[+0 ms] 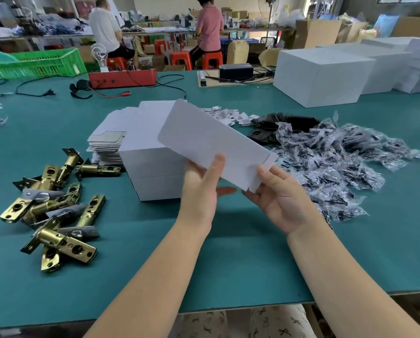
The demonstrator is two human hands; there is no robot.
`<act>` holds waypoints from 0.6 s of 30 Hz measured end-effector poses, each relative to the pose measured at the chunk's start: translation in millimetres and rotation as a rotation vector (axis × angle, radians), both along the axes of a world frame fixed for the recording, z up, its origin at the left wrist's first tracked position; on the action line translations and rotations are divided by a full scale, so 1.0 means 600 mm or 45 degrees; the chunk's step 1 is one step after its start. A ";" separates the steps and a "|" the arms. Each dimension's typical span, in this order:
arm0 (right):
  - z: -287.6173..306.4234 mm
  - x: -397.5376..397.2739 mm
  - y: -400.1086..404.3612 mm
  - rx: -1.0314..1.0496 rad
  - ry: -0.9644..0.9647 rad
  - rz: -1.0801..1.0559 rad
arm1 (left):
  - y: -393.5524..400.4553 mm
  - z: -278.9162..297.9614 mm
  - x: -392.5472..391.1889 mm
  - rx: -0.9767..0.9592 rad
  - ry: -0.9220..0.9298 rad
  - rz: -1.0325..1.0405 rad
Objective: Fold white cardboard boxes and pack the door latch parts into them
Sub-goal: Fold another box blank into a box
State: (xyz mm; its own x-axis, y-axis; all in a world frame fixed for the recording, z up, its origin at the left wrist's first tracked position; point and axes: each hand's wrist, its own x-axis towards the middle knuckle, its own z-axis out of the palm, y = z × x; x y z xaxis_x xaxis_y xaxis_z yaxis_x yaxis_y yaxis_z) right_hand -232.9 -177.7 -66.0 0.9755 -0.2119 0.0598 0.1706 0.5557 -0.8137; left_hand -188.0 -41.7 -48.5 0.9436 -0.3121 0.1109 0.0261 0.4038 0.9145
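A flat white cardboard box blank (204, 140) is held up above the green table (228, 252), tilted away from me. My left hand (201, 186) grips its near left edge, thumb on top. My right hand (279, 193) holds its near right corner, thumb on the flap. Behind the blank lies a stack of flat white box blanks (140, 142) on top of folded white boxes (155, 176). Brass door latch parts (55, 208) lie in a loose pile at the left.
Clear bags of small black parts (330, 164) are heaped at the right, with black plates (284, 121) and small white pieces (230, 115) behind. Large white boxes (321, 76) stand at the back right. A red device (123, 78), cables and a green crate (33, 63) sit at the far edge. Two people sit beyond.
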 end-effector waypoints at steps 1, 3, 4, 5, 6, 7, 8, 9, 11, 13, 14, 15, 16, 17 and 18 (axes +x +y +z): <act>0.002 0.000 -0.001 0.003 0.014 -0.022 | 0.002 0.001 0.003 -0.022 -0.106 0.092; 0.005 0.000 -0.007 0.000 0.047 -0.085 | 0.011 0.001 0.008 -0.094 -0.296 0.190; 0.005 0.000 -0.012 -0.005 0.056 -0.126 | 0.018 0.001 0.010 -0.121 -0.362 0.197; 0.007 -0.001 -0.015 0.005 0.060 -0.167 | 0.024 0.001 0.012 -0.140 -0.392 0.182; 0.008 -0.003 -0.018 0.032 0.059 -0.210 | 0.030 0.003 0.014 -0.159 -0.377 0.150; 0.010 -0.004 -0.021 0.072 0.056 -0.249 | 0.033 0.004 0.015 -0.164 -0.323 0.104; 0.009 -0.004 -0.025 0.102 0.052 -0.286 | 0.036 0.005 0.016 -0.148 -0.256 0.046; 0.010 -0.004 -0.025 0.102 0.058 -0.316 | 0.037 0.007 0.017 -0.114 -0.197 -0.026; 0.008 -0.001 -0.025 -0.010 0.092 -0.352 | 0.033 0.006 0.013 -0.027 -0.125 -0.161; 0.010 0.003 -0.019 -0.179 0.103 -0.345 | 0.028 0.003 0.008 0.019 -0.045 -0.206; 0.012 0.004 -0.016 -0.241 0.080 -0.335 | 0.027 0.004 0.008 -0.006 0.012 -0.195; 0.014 0.005 -0.012 -0.271 0.043 -0.323 | 0.028 0.005 0.010 -0.059 0.079 -0.183; 0.014 0.005 -0.010 -0.270 -0.004 -0.305 | 0.029 0.007 0.012 -0.118 0.148 -0.186; 0.014 0.005 -0.007 -0.244 -0.044 -0.281 | 0.031 0.009 0.015 -0.161 0.211 -0.205; 0.013 0.005 -0.006 -0.203 -0.073 -0.257 | 0.034 0.011 0.015 -0.186 0.264 -0.233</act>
State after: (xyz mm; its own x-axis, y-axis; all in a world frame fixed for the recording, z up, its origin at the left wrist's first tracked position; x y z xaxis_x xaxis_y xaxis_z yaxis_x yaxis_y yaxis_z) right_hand -229.6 -181.0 -58.3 0.9083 -0.3856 0.1622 0.3136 0.3710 -0.8741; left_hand -178.8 -21.5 -41.7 0.8804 -0.4737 -0.0216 0.2901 0.5020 0.8148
